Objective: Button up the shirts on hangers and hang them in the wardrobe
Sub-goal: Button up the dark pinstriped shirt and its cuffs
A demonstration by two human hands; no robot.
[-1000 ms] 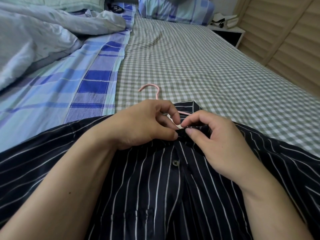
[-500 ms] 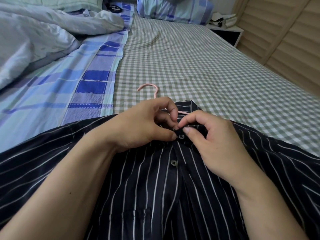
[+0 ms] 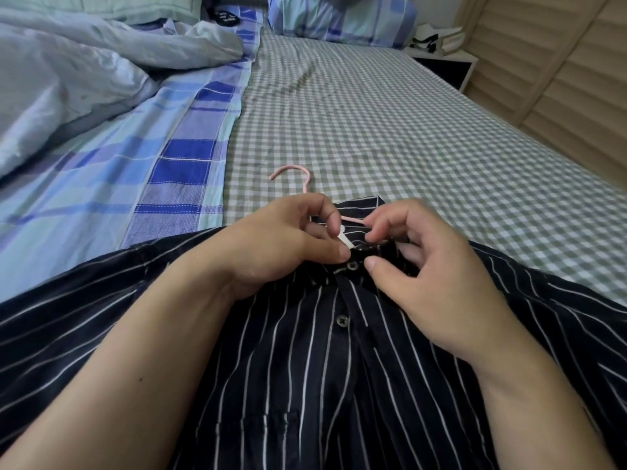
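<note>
Striped shirt (image 3: 305,368) lies flat on the bed (image 3: 424,137), pink hanger (image 3: 298,176) inside, hook poking past the collar. Top button (image 3: 352,265) looks through. Left hand (image 3: 281,245) pinches the placket just left of that button; right hand (image 3: 437,283) is loosely curled just right of it, thumb on cloth. We should keep the edges aligned and taut. Buttonhole, hanger shoulders and lower buttons are hidden.

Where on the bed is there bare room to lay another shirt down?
The checked sheet is bare between the pink hanger hook, the pillow and the nightstand. It is crowded left, under the rumpled duvet, and near, where both hands work the striped shirt.
</note>
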